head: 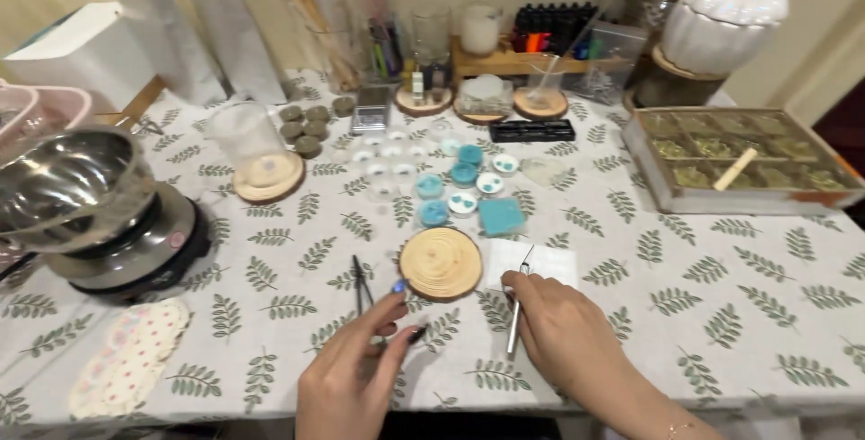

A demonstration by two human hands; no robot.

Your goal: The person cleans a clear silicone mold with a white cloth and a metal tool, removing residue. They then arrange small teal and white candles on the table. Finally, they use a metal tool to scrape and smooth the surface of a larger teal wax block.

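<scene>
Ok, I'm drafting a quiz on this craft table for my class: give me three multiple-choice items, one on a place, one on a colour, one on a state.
1. Where does the metal bowl stand?
A. at the left of the table, on a round heater
B. inside the tray at the right
C. on the wooden disc near the hands

2. What colour is the square block behind the wooden disc?
A. red
B. teal
C. black

3. What is the right hand doing?
A. lying flat and empty
B. holding a thin metal tool
C. gripping a jar

Answers:
1 A, the bowl sits on the heater at the left edge.
2 B, the block matches the teal pieces near it.
3 B, the fingers close around a thin metal tool that points at the white sheet.
</scene>
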